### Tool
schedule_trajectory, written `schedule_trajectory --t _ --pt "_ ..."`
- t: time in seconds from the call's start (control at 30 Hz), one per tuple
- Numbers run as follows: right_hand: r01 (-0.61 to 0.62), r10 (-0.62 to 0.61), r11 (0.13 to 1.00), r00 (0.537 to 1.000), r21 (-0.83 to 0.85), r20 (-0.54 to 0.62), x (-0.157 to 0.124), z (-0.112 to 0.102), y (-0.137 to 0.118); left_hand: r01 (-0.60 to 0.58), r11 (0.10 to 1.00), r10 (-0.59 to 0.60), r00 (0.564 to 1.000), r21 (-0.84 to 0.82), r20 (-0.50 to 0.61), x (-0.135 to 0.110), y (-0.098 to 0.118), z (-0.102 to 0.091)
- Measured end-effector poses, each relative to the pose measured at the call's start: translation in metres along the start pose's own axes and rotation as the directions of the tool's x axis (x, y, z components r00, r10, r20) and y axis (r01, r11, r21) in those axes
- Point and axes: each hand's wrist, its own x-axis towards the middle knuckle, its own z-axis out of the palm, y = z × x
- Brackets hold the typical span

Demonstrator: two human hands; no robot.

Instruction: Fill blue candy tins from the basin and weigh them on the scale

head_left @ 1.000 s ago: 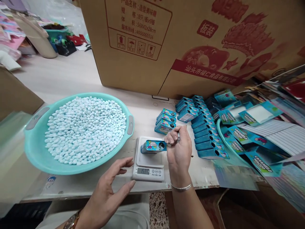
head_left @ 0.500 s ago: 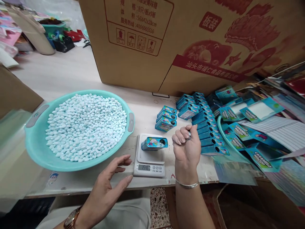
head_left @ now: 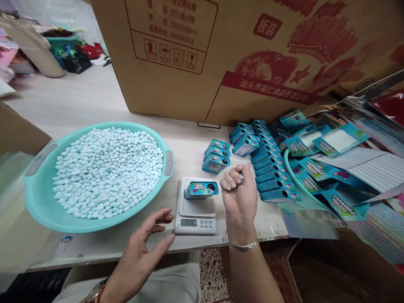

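Observation:
A small blue candy box (head_left: 201, 190) lies on a white kitchen scale (head_left: 196, 206) whose display reads 15.36. My right hand (head_left: 238, 198) is curled into a fist just right of the box, with a small metal thing pinched at its top. My left hand (head_left: 143, 250) hovers open at the table's front edge, fingers spread toward the scale's left corner. A teal basin (head_left: 41, 202) full of small white-blue candies (head_left: 107, 170) sits to the left.
A big cardboard carton (head_left: 221, 54) stands at the back. Three stacked blue boxes (head_left: 216, 156) and rows of several more (head_left: 269, 176) lie right of the scale. Printed cards (head_left: 328, 168) are heaped at the far right. Clutter (head_left: 63, 50) is at the far left back.
My right hand drew back from the box on the scale and curled beside it. The scale reading went from 15.30 to 15.36. My left hand stayed in place.

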Motion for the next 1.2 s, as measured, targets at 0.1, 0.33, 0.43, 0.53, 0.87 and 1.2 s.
schedule_trajectory --t 0.1,0.33,0.43,0.53,0.87,1.2 --pt "0.026 -0.026 0.999 1.0 -0.025 -0.003 0.0 0.001 0.002 0.001 1.0 0.0 1.0 -0.005 0.009 0.001 0.0 0.001" --pt "0.056 -0.056 0.997 0.998 -0.047 -0.001 -0.001 0.006 0.009 -0.012 1.0 0.012 1.0 -0.005 0.01 0.0 -0.002 0.004" --pt "0.057 -0.057 0.998 0.998 -0.01 0.013 0.001 0.001 -0.004 -0.033 0.999 0.033 0.999 0.019 -0.002 -0.001 -0.002 0.002" --pt "0.119 -0.121 0.992 0.992 0.049 0.022 -0.001 -0.017 -0.027 -0.085 0.994 0.087 0.996 0.069 -0.028 -0.002 0.003 -0.006" --pt "0.153 -0.1 0.968 0.963 0.199 -0.249 -0.038 -0.125 -0.027 -0.455 0.754 0.509 0.86 0.474 0.016 0.033 0.071 -0.04" --pt "0.083 -0.031 0.975 0.969 0.204 -0.246 -0.033 -0.137 -0.001 -0.681 0.312 0.364 0.73 0.663 0.578 0.138 0.107 0.045"
